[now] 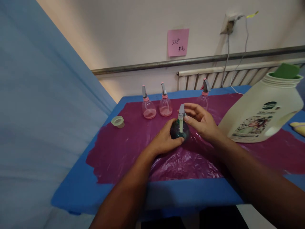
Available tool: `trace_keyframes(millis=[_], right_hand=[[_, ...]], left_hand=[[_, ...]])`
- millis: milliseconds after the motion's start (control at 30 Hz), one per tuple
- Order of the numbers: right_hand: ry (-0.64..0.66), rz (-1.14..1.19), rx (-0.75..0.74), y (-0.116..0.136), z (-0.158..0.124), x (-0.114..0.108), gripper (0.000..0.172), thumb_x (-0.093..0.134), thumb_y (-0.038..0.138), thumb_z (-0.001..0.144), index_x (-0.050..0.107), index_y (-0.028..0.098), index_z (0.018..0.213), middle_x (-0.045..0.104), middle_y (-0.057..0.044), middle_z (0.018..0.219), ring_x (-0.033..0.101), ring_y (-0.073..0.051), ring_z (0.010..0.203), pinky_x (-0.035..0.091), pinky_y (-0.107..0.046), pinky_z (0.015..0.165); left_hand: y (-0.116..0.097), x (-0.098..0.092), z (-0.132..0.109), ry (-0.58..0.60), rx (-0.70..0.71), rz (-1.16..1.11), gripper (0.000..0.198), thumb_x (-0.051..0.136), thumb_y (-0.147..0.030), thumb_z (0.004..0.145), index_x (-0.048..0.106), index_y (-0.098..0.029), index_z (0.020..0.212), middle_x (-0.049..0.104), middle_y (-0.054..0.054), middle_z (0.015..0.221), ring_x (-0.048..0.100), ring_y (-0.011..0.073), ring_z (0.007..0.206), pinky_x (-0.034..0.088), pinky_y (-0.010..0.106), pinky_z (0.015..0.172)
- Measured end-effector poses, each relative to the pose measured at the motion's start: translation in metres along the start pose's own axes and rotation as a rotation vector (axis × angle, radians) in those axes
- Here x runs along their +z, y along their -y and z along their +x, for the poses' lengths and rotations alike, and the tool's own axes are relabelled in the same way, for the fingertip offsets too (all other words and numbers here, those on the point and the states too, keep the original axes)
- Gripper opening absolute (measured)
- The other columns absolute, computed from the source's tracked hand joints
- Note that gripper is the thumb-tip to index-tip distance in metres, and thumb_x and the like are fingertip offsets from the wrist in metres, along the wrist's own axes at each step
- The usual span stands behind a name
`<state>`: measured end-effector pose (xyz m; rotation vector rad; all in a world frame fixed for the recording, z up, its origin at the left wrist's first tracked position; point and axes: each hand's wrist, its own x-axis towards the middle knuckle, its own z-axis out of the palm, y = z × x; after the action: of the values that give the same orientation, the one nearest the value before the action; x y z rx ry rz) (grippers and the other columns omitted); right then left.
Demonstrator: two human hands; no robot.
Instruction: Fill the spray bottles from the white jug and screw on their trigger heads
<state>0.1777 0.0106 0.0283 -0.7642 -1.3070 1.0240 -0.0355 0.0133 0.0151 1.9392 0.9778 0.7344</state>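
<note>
A small round dark green spray bottle (179, 130) with a grey trigger head (181, 114) stands on the purple plastic sheet (119, 149) at the table's middle. My left hand (164, 140) wraps round the bottle's body from the left. My right hand (201, 122) comes in from the right, fingers curled, thumb and fingertips touching the grey spray head.
Three pink spray bottles (149, 108) (165, 106) (204, 95) stand at the back. A light green cap (118, 121) lies at the left. A large white detergent jug (262, 111) stands at the right, with a yellow object (297, 128) beyond it. Blue cloth covers the table (78, 187).
</note>
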Motion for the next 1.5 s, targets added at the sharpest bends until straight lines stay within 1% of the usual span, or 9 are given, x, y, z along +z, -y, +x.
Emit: trace_keyframes(millis=[100, 200, 400, 533, 767, 967, 1233, 1400, 1500], right_hand=[[0.003, -0.013, -0.007, -0.003, 0.001, 0.000, 0.071, 0.094, 0.059, 0.086, 0.062, 0.029, 0.142, 0.085, -0.009, 0.125, 0.081, -0.024, 0.115, 0.065, -0.045, 0.105], [-0.016, -0.033, 0.000, -0.006, 0.002, 0.001, 0.069, 0.092, 0.060, 0.087, 0.063, 0.030, 0.141, 0.085, -0.007, 0.119, 0.081, -0.024, 0.111, 0.066, -0.044, 0.101], [0.005, 0.014, 0.090, -0.005, -0.001, 0.004, 0.059, 0.093, 0.065, 0.083, 0.073, 0.028, 0.124, 0.085, -0.006, 0.114, 0.081, -0.026, 0.108, 0.068, -0.043, 0.095], [0.015, -0.042, 0.078, -0.006, -0.002, -0.001, 0.055, 0.097, 0.065, 0.079, 0.076, 0.028, 0.113, 0.085, -0.006, 0.108, 0.080, -0.027, 0.108, 0.068, -0.043, 0.094], [0.014, -0.129, 0.027, -0.012, -0.005, -0.009, 0.049, 0.094, 0.064, 0.085, 0.080, 0.027, 0.115, 0.083, -0.005, 0.103, 0.077, -0.024, 0.094, 0.065, -0.037, 0.082], [0.041, -0.196, -0.094, -0.013, -0.006, -0.014, 0.045, 0.094, 0.049, 0.090, 0.082, 0.030, 0.130, 0.083, -0.003, 0.116, 0.076, -0.020, 0.099, 0.064, -0.037, 0.096], [0.062, -0.362, -0.172, -0.004, -0.009, -0.015, 0.045, 0.088, 0.045, 0.095, 0.082, 0.031, 0.138, 0.084, -0.005, 0.124, 0.078, -0.024, 0.105, 0.064, -0.045, 0.106], [0.001, -0.352, -0.193, -0.010, -0.010, -0.011, 0.043, 0.089, 0.039, 0.094, 0.081, 0.031, 0.136, 0.083, -0.005, 0.127, 0.078, -0.024, 0.110, 0.062, -0.046, 0.111], [-0.050, -0.301, -0.189, -0.017, -0.011, -0.008, 0.041, 0.088, 0.034, 0.093, 0.080, 0.032, 0.133, 0.083, -0.003, 0.123, 0.077, -0.023, 0.110, 0.061, -0.044, 0.108]], left_hand=[[0.000, 0.000, -0.001, 0.004, 0.014, -0.016, 0.082, 0.086, -0.033, 0.086, 0.053, -0.028, 0.161, 0.068, 0.012, 0.153, 0.070, 0.0373, 0.135, 0.056, 0.058, 0.118], [0.002, 0.001, -0.001, -0.005, 0.007, -0.031, 0.089, 0.088, -0.034, 0.084, 0.050, -0.029, 0.164, 0.065, 0.013, 0.159, 0.067, 0.0385, 0.140, 0.055, 0.059, 0.121], [0.002, 0.002, 0.000, 0.012, 0.004, -0.046, 0.089, 0.087, -0.032, 0.085, 0.048, -0.027, 0.165, 0.068, 0.013, 0.156, 0.067, 0.0371, 0.142, 0.053, 0.055, 0.123], [-0.001, 0.001, 0.000, 0.009, -0.013, -0.025, 0.090, 0.089, -0.034, 0.083, 0.048, -0.026, 0.163, 0.067, 0.013, 0.155, 0.069, 0.0367, 0.138, 0.055, 0.054, 0.120], [-0.004, 0.000, 0.000, 0.031, 0.010, -0.019, 0.085, 0.088, -0.035, 0.084, 0.051, -0.024, 0.160, 0.067, 0.013, 0.155, 0.068, 0.0373, 0.137, 0.054, 0.053, 0.119], [-0.004, 0.000, 0.002, 0.036, 0.039, -0.046, 0.085, 0.088, -0.034, 0.085, 0.050, -0.025, 0.161, 0.067, 0.011, 0.155, 0.068, 0.0350, 0.137, 0.053, 0.052, 0.120], [-0.001, 0.003, 0.001, 0.033, 0.065, -0.095, 0.081, 0.087, -0.031, 0.087, 0.051, -0.027, 0.159, 0.067, 0.011, 0.155, 0.068, 0.0353, 0.139, 0.054, 0.053, 0.120], [0.001, 0.004, 0.002, 0.016, 0.068, -0.063, 0.075, 0.088, -0.033, 0.086, 0.056, -0.026, 0.154, 0.069, 0.012, 0.149, 0.068, 0.0370, 0.137, 0.055, 0.054, 0.118], [0.001, 0.006, 0.000, -0.014, 0.054, -0.046, 0.075, 0.089, -0.034, 0.086, 0.057, -0.026, 0.153, 0.070, 0.012, 0.148, 0.068, 0.0372, 0.136, 0.056, 0.054, 0.115]])
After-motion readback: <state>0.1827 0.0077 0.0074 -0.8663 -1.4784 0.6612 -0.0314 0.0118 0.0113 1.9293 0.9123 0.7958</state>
